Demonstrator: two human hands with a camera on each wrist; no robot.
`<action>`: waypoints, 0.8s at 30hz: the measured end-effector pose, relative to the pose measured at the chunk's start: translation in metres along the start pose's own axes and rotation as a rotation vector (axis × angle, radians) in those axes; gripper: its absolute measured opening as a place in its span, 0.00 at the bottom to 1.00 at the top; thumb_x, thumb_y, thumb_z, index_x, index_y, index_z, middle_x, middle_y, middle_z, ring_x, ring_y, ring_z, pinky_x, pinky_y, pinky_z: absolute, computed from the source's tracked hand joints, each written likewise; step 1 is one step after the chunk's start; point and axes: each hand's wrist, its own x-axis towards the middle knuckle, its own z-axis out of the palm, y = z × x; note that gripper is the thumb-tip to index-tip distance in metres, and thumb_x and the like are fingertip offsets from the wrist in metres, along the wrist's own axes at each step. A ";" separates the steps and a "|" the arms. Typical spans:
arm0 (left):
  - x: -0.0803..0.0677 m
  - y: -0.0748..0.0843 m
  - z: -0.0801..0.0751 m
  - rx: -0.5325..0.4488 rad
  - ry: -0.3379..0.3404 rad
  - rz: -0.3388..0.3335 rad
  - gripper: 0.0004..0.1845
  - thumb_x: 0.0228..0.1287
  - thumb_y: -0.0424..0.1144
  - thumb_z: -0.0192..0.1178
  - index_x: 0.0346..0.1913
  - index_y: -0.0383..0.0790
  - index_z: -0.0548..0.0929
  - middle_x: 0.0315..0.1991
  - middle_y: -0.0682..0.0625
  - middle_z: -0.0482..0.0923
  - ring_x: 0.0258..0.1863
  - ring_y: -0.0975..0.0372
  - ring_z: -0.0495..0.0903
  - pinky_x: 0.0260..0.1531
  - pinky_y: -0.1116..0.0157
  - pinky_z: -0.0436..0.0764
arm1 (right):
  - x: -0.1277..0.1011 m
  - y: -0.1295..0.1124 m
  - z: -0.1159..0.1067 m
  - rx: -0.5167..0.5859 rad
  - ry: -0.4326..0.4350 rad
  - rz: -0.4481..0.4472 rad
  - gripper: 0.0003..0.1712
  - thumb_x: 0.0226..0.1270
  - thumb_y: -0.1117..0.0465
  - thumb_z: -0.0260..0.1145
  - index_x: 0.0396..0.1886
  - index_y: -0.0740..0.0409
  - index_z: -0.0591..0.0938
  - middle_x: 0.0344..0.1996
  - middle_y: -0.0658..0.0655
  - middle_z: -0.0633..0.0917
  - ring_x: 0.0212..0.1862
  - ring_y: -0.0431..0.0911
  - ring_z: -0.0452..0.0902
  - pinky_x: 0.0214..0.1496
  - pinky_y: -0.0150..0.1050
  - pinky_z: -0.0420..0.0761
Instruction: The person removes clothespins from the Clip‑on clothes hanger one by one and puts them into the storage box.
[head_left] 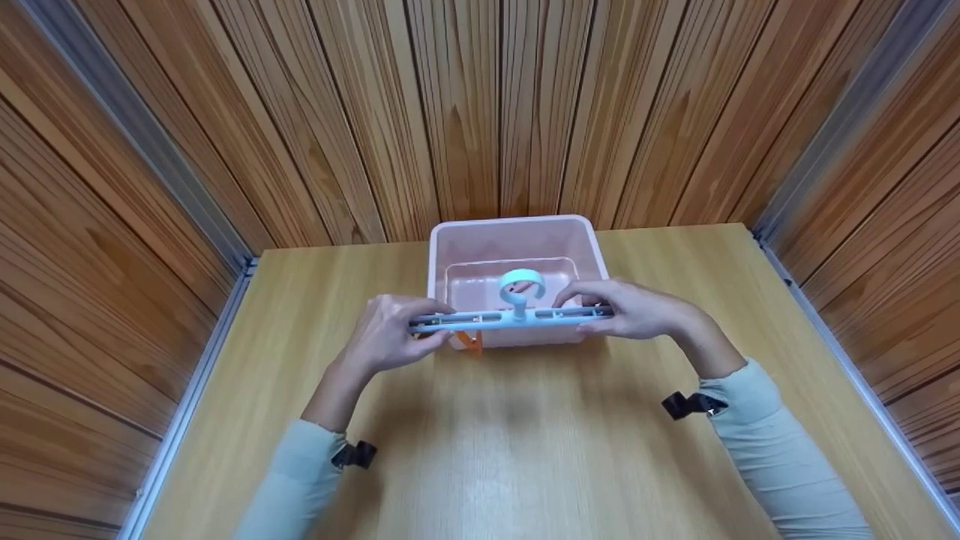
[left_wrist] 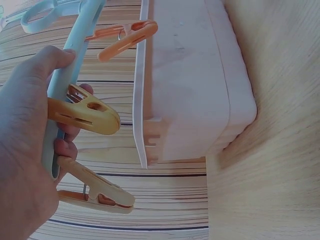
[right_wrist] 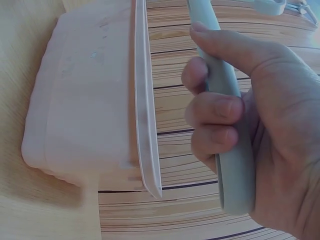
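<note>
A light blue clip hanger (head_left: 517,320) is held level above the front of a pale pink plastic box, its round hook (head_left: 523,274) pointing up and away. My left hand (head_left: 386,334) grips the hanger's left end, thumb on the near side. At the right end, my right hand (head_left: 634,307) has its fingers curled round the bar, as the right wrist view also shows. In the left wrist view an orange clothespin (left_wrist: 131,37), a yellow clothespin (left_wrist: 90,114) and a tan clothespin (left_wrist: 100,187) hang from the bar's left part. No clothespins show along the right end.
The pink box (head_left: 510,220) stands at the back of the wooden table (head_left: 480,465), close to the plank wall (head_left: 476,112). Something small lies inside it, mostly hidden behind the hook. Metal rails (head_left: 187,375) run along the table's sides.
</note>
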 end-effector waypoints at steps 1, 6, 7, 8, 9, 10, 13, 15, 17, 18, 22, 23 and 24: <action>0.001 0.000 0.000 0.001 -0.003 0.001 0.11 0.70 0.42 0.77 0.50 0.42 0.96 0.37 0.47 0.96 0.24 0.58 0.84 0.27 0.74 0.71 | 0.000 0.001 0.000 0.001 0.008 -0.002 0.22 0.81 0.60 0.74 0.69 0.49 0.82 0.43 0.51 0.84 0.44 0.45 0.76 0.50 0.37 0.77; 0.004 0.002 -0.002 0.010 -0.030 -0.016 0.10 0.71 0.42 0.78 0.51 0.45 0.96 0.38 0.48 0.96 0.25 0.62 0.82 0.27 0.75 0.71 | -0.001 0.005 0.002 0.005 0.039 -0.006 0.21 0.80 0.61 0.74 0.69 0.48 0.84 0.44 0.50 0.85 0.43 0.44 0.76 0.49 0.37 0.77; 0.005 0.002 -0.003 0.015 -0.037 -0.023 0.10 0.71 0.43 0.78 0.51 0.45 0.96 0.38 0.49 0.96 0.25 0.62 0.82 0.27 0.75 0.71 | -0.001 0.006 0.002 0.008 0.044 -0.003 0.22 0.80 0.61 0.74 0.69 0.47 0.84 0.43 0.50 0.85 0.43 0.44 0.76 0.49 0.36 0.77; 0.005 0.002 -0.004 0.018 -0.042 -0.030 0.11 0.71 0.43 0.78 0.51 0.46 0.96 0.38 0.49 0.97 0.25 0.62 0.82 0.26 0.74 0.71 | -0.001 0.007 0.003 0.010 0.049 0.000 0.21 0.80 0.60 0.74 0.69 0.46 0.84 0.42 0.49 0.84 0.42 0.44 0.76 0.48 0.36 0.77; 0.006 0.003 -0.004 0.023 -0.050 -0.040 0.11 0.71 0.44 0.78 0.52 0.46 0.97 0.38 0.49 0.97 0.25 0.62 0.82 0.27 0.74 0.71 | -0.002 0.008 0.003 0.010 0.055 0.005 0.22 0.80 0.60 0.75 0.69 0.45 0.84 0.40 0.48 0.83 0.41 0.43 0.75 0.47 0.36 0.76; 0.006 0.003 -0.005 0.026 -0.057 -0.048 0.12 0.71 0.45 0.78 0.52 0.46 0.97 0.39 0.49 0.97 0.26 0.62 0.82 0.27 0.74 0.71 | -0.002 0.009 0.004 0.014 0.060 0.009 0.22 0.79 0.60 0.75 0.68 0.45 0.85 0.38 0.47 0.81 0.40 0.42 0.74 0.46 0.35 0.75; 0.007 0.004 -0.007 0.031 -0.065 -0.067 0.13 0.71 0.47 0.78 0.53 0.47 0.96 0.42 0.50 0.97 0.28 0.62 0.84 0.29 0.72 0.73 | -0.003 0.011 0.005 0.012 0.080 0.012 0.21 0.79 0.60 0.76 0.67 0.45 0.85 0.33 0.45 0.76 0.37 0.40 0.71 0.42 0.34 0.72; 0.007 0.004 -0.008 0.017 -0.053 -0.081 0.14 0.70 0.47 0.79 0.54 0.47 0.96 0.43 0.50 0.97 0.30 0.61 0.85 0.31 0.71 0.74 | -0.004 0.014 0.005 0.020 0.097 0.017 0.20 0.79 0.60 0.76 0.66 0.46 0.86 0.33 0.45 0.75 0.37 0.40 0.71 0.42 0.34 0.72; 0.007 0.003 -0.010 -0.014 -0.024 -0.094 0.15 0.70 0.45 0.79 0.55 0.46 0.96 0.46 0.49 0.97 0.33 0.60 0.87 0.34 0.69 0.77 | -0.006 0.016 0.005 0.032 0.113 0.017 0.19 0.79 0.59 0.76 0.65 0.47 0.86 0.34 0.47 0.75 0.38 0.40 0.71 0.43 0.34 0.72; 0.006 0.002 -0.011 -0.031 -0.009 -0.102 0.16 0.69 0.45 0.79 0.56 0.46 0.96 0.47 0.48 0.97 0.34 0.60 0.88 0.35 0.69 0.78 | -0.006 0.018 0.005 0.041 0.119 0.024 0.19 0.79 0.59 0.76 0.66 0.48 0.86 0.35 0.47 0.76 0.39 0.41 0.72 0.45 0.33 0.72; 0.004 -0.002 -0.014 -0.108 0.043 -0.130 0.19 0.69 0.43 0.80 0.61 0.44 0.94 0.51 0.46 0.96 0.39 0.57 0.90 0.38 0.63 0.86 | -0.009 0.023 0.005 0.065 0.135 0.024 0.19 0.80 0.60 0.75 0.67 0.49 0.86 0.37 0.49 0.79 0.42 0.42 0.74 0.47 0.33 0.74; 0.004 -0.003 -0.015 -0.119 0.050 -0.136 0.20 0.69 0.43 0.80 0.61 0.44 0.94 0.52 0.45 0.96 0.40 0.56 0.90 0.39 0.62 0.87 | -0.009 0.025 0.005 0.068 0.136 0.027 0.20 0.80 0.60 0.75 0.67 0.49 0.86 0.37 0.50 0.79 0.41 0.42 0.75 0.47 0.33 0.74; 0.003 -0.004 -0.015 -0.130 0.057 -0.142 0.20 0.69 0.43 0.80 0.62 0.44 0.93 0.51 0.45 0.96 0.40 0.56 0.91 0.39 0.62 0.88 | -0.010 0.026 0.005 0.072 0.135 0.027 0.20 0.81 0.60 0.74 0.67 0.49 0.86 0.37 0.50 0.79 0.41 0.41 0.75 0.46 0.33 0.74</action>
